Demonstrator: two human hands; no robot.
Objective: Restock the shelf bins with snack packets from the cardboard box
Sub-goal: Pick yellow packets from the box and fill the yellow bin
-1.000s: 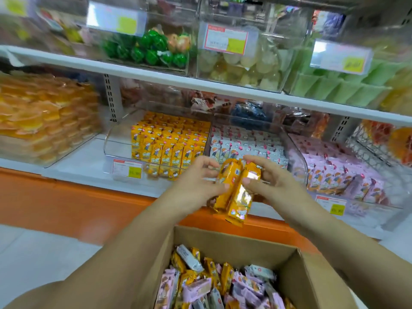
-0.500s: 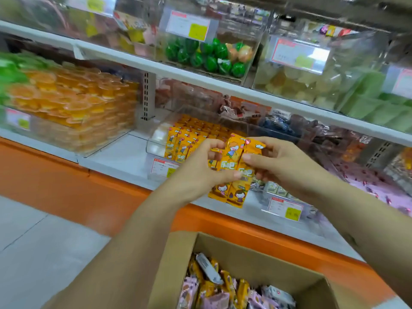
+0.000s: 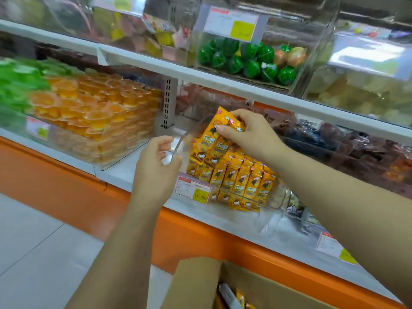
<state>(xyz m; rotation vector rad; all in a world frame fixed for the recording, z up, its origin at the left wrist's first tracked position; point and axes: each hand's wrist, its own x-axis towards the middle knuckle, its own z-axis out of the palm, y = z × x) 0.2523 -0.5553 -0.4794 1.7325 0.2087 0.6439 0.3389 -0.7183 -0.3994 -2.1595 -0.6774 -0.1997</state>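
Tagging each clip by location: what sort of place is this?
Most likely a shop's snack aisle: clear bins of yellow packets and jelly cups on white shelves, price labels on the bin fronts, a cardboard box of stock below.

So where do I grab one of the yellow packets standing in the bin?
Pinch its top edge, coming from above. The packets stand upright, packed tight in rows, so only their tops are free, and the clear bin walls off the front and sides.
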